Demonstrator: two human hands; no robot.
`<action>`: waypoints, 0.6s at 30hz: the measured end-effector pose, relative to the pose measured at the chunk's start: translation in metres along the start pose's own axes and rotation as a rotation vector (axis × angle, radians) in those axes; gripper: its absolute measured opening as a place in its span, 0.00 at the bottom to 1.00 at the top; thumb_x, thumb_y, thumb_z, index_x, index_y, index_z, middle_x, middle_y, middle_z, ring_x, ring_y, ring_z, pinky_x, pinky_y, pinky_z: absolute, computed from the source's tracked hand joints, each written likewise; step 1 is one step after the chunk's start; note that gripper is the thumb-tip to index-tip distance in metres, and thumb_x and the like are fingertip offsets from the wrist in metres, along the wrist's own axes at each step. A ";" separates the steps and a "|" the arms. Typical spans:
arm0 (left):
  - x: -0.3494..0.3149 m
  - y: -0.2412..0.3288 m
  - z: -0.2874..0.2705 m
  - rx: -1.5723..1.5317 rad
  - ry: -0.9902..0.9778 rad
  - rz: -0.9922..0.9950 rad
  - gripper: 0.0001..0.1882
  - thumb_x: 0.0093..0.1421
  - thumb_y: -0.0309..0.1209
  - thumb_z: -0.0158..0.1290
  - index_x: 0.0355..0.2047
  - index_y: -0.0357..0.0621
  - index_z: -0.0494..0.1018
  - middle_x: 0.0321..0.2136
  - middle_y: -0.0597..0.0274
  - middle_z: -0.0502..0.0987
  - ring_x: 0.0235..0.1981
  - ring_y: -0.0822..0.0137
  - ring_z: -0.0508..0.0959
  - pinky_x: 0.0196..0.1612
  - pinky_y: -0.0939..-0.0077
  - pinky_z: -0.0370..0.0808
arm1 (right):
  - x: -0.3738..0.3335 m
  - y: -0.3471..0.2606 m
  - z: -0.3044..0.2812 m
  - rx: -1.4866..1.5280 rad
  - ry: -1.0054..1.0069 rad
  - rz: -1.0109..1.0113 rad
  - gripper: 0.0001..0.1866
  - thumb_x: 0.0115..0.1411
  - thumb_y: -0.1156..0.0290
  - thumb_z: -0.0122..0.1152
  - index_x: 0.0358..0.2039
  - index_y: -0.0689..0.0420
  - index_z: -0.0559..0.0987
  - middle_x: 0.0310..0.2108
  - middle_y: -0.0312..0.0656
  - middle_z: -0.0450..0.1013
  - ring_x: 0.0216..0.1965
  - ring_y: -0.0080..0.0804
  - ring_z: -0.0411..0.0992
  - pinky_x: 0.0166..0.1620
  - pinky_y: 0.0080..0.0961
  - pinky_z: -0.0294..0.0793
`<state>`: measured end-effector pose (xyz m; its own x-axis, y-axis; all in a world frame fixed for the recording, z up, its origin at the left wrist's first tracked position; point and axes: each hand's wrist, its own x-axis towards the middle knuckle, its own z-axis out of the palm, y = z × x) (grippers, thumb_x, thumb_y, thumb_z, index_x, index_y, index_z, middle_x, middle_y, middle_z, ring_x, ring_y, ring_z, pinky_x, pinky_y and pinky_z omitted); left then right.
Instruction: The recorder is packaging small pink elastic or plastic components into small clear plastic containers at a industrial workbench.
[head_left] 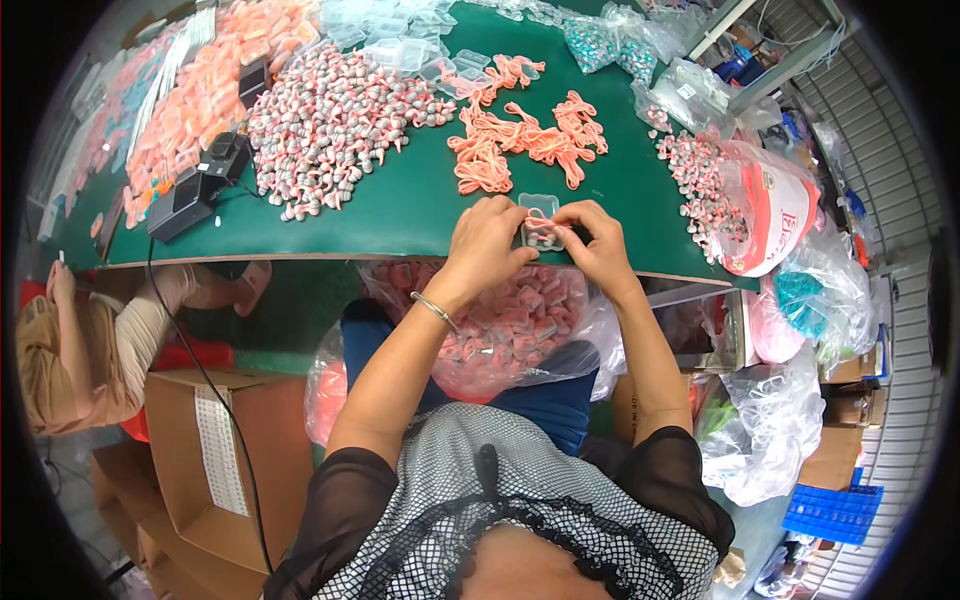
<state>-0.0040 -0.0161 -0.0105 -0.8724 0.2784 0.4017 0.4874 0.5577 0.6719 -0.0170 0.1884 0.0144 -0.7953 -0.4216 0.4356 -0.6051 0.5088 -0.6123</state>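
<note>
Green tabletop [330,238], loose pink cords [530,135] heaped past the hands, pink-and-gray small parts [335,130] piled to the left. Small clear case [540,202] sits at the near edge, between 2 hands, pink cord [538,216] inside. Left hand [487,240] clamped on its left side; right hand [598,243] has thumb and forefinger close together at the cord, can't tell if pinched. Step looks like tucking cord in. Next move calls for getting loops below the rim, case steadied.
</note>
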 end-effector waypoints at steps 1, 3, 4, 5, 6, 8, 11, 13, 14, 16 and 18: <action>0.001 0.001 0.000 0.012 -0.010 -0.009 0.24 0.42 0.35 0.68 0.40 0.42 0.77 0.36 0.58 0.74 0.42 0.54 0.74 0.44 0.61 0.71 | 0.000 0.002 0.002 0.049 0.060 0.037 0.06 0.52 0.79 0.64 0.32 0.60 0.78 0.31 0.42 0.75 0.35 0.39 0.74 0.39 0.31 0.73; 0.001 0.001 0.000 0.025 -0.019 -0.018 0.23 0.42 0.35 0.68 0.40 0.42 0.76 0.36 0.58 0.74 0.42 0.54 0.74 0.44 0.61 0.71 | 0.001 0.007 0.008 0.099 0.120 0.073 0.06 0.52 0.79 0.64 0.32 0.60 0.79 0.31 0.42 0.76 0.35 0.38 0.74 0.39 0.30 0.73; 0.000 0.000 0.000 0.016 -0.007 -0.013 0.23 0.42 0.34 0.68 0.39 0.42 0.76 0.36 0.58 0.74 0.42 0.54 0.74 0.44 0.61 0.71 | 0.002 0.010 0.011 0.052 0.110 -0.008 0.06 0.53 0.80 0.64 0.33 0.60 0.79 0.32 0.42 0.76 0.36 0.38 0.74 0.40 0.30 0.73; 0.000 0.000 0.001 0.006 0.006 -0.007 0.23 0.42 0.34 0.68 0.39 0.42 0.76 0.36 0.58 0.74 0.42 0.54 0.74 0.44 0.61 0.71 | 0.003 0.013 0.013 0.005 0.101 -0.088 0.06 0.53 0.80 0.63 0.33 0.60 0.79 0.32 0.42 0.76 0.37 0.38 0.74 0.40 0.30 0.73; 0.000 -0.002 0.001 0.007 0.007 -0.009 0.23 0.42 0.34 0.68 0.39 0.42 0.76 0.36 0.58 0.74 0.42 0.54 0.74 0.44 0.61 0.71 | 0.003 0.011 0.012 0.007 0.099 -0.089 0.06 0.53 0.80 0.63 0.33 0.60 0.79 0.32 0.42 0.76 0.37 0.38 0.74 0.40 0.30 0.73; 0.000 -0.004 0.001 -0.014 0.002 -0.005 0.23 0.41 0.34 0.69 0.39 0.43 0.76 0.35 0.58 0.75 0.41 0.54 0.74 0.44 0.61 0.71 | 0.003 0.008 0.009 -0.070 0.027 -0.172 0.08 0.54 0.81 0.62 0.35 0.59 0.79 0.33 0.41 0.77 0.38 0.39 0.74 0.41 0.31 0.74; 0.000 -0.003 0.003 -0.022 0.024 -0.002 0.24 0.41 0.33 0.69 0.39 0.43 0.77 0.34 0.59 0.75 0.41 0.54 0.75 0.44 0.61 0.71 | -0.004 0.008 0.005 -0.056 0.051 -0.137 0.08 0.54 0.80 0.62 0.36 0.59 0.80 0.34 0.42 0.77 0.39 0.40 0.74 0.43 0.32 0.74; 0.000 -0.003 0.002 -0.016 0.017 -0.008 0.23 0.41 0.33 0.69 0.39 0.43 0.77 0.34 0.59 0.75 0.41 0.54 0.75 0.44 0.61 0.71 | -0.006 0.006 0.003 -0.043 0.074 -0.082 0.08 0.54 0.80 0.62 0.37 0.60 0.80 0.35 0.43 0.77 0.40 0.41 0.74 0.43 0.33 0.74; 0.000 -0.002 0.001 -0.008 0.010 -0.013 0.23 0.41 0.33 0.69 0.39 0.43 0.77 0.35 0.58 0.75 0.41 0.54 0.75 0.44 0.61 0.71 | -0.007 0.005 0.002 -0.030 0.098 -0.027 0.09 0.54 0.80 0.62 0.37 0.60 0.80 0.36 0.43 0.77 0.40 0.41 0.74 0.44 0.33 0.73; 0.001 -0.001 0.000 -0.009 0.003 -0.017 0.23 0.41 0.33 0.69 0.39 0.43 0.77 0.35 0.58 0.75 0.42 0.54 0.75 0.45 0.61 0.71 | -0.004 0.006 0.000 -0.069 0.065 -0.057 0.09 0.54 0.80 0.62 0.37 0.60 0.80 0.36 0.43 0.76 0.40 0.42 0.74 0.44 0.33 0.74; 0.001 0.000 -0.001 -0.006 -0.002 -0.022 0.23 0.41 0.33 0.69 0.39 0.43 0.77 0.35 0.58 0.75 0.42 0.54 0.75 0.45 0.61 0.71 | -0.003 0.007 0.000 -0.106 0.032 -0.090 0.10 0.54 0.80 0.62 0.38 0.60 0.80 0.36 0.43 0.76 0.41 0.42 0.74 0.44 0.34 0.74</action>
<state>-0.0050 -0.0163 -0.0099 -0.8828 0.2680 0.3857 0.4686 0.5586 0.6844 -0.0189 0.1933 0.0087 -0.7376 -0.4454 0.5075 -0.6728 0.5475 -0.4975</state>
